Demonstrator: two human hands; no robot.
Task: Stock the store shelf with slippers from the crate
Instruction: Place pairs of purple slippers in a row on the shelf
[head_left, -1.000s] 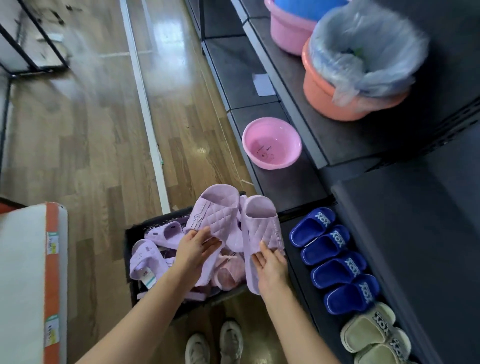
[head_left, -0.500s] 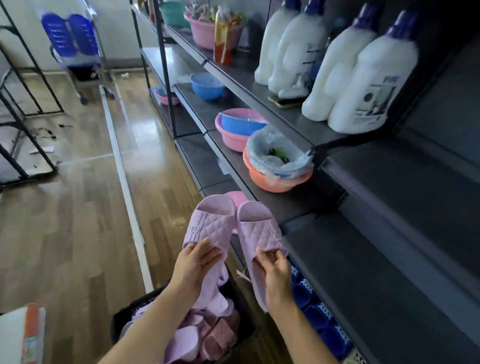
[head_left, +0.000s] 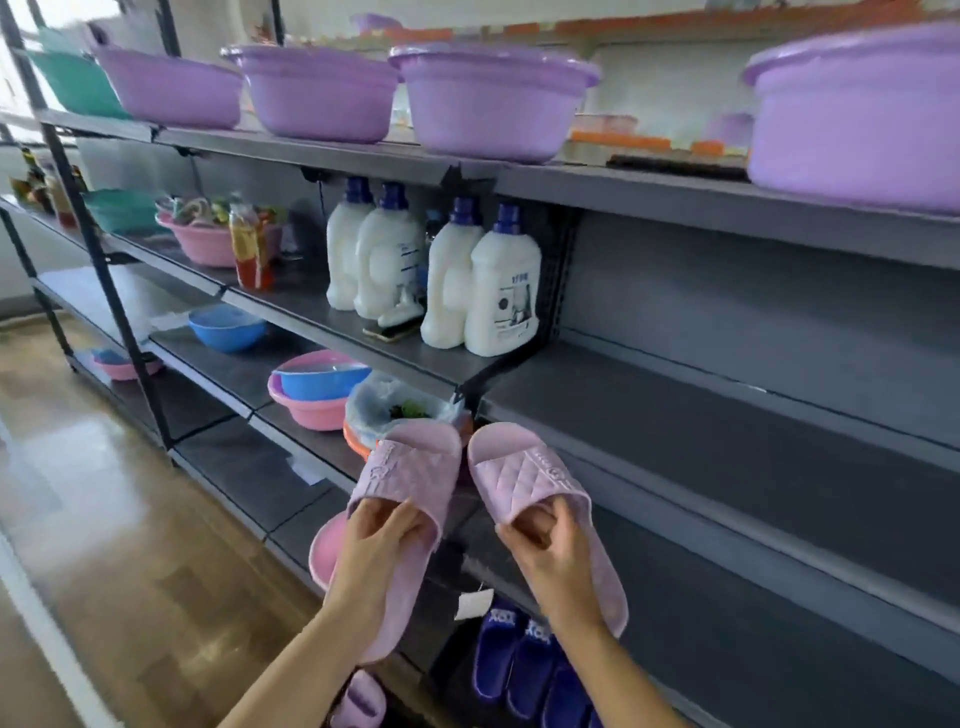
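Note:
Two lilac quilted slippers are raised in front of the grey shelving. My left hand (head_left: 376, 545) grips the left slipper (head_left: 410, 478) at its strap edge. My right hand (head_left: 548, 545) grips the right slipper (head_left: 524, 475) the same way. Both slippers point toes up and away from me, a small gap apart. A white tag (head_left: 472, 604) hangs below them. The right slipper's toe is level with the front edge of a bare grey shelf (head_left: 727, 441). One more lilac slipper (head_left: 361, 701) shows at the bottom edge; the crate itself is out of view.
Dark blue slippers (head_left: 524, 660) line the bottom shelf under my right arm. White detergent bottles (head_left: 467, 280) stand on the shelf above. Pink and blue basins (head_left: 317, 389) and a bag-lined orange basin (head_left: 395, 410) sit left. Purple tubs (head_left: 493, 98) fill the top shelf. Wooden floor lies to the left.
I have lifted both slippers up out of the crate and spread them slightly apart. My view has swung up from the crate and floor to the shelves.

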